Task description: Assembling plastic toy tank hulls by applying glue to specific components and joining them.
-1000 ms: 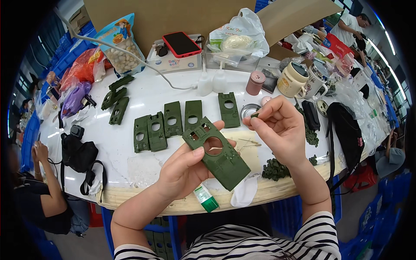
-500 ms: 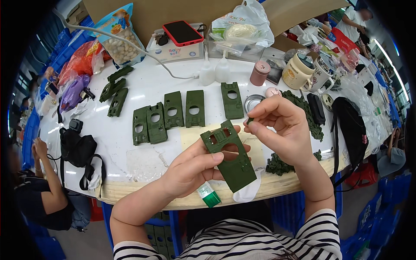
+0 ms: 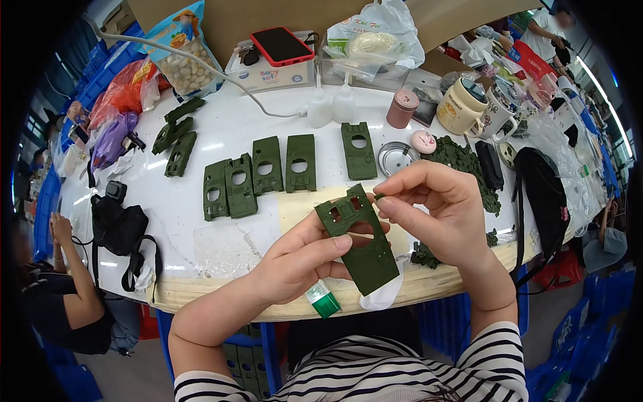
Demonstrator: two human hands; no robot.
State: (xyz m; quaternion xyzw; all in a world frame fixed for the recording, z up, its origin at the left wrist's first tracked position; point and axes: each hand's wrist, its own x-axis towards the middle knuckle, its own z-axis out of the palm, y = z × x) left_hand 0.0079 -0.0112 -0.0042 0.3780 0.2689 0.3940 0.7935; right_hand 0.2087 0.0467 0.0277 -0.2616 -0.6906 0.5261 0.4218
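Note:
My left hand (image 3: 295, 259) grips a dark green plastic model hull plate (image 3: 370, 264), thumb on top near its large round opening, fingers beneath. The plate is tilted above the table's front edge. Just off its upper right corner, my right hand (image 3: 439, 211) pinches a tiny dark green part (image 3: 379, 197) between thumb and forefinger; its shape is mostly hidden. Beyond my hands a similar hull plate (image 3: 360, 153) lies flat, with several more, such as this hull plate (image 3: 301, 164), in a row to the left.
Piles of small green parts (image 3: 462, 164) lie to the right, beside a round metal tin (image 3: 396, 158). A green-and-white bottle (image 3: 323, 301) rests at the front edge. Two white squeeze bottles (image 3: 343, 104), a pink canister (image 3: 402, 108) and mugs (image 3: 462, 107) stand behind. A black bag (image 3: 119, 224) sits left.
My right hand has come slightly lower, bringing the tiny part closer to the hull plate's upper right corner. My left hand still holds the plate, barely shifted.

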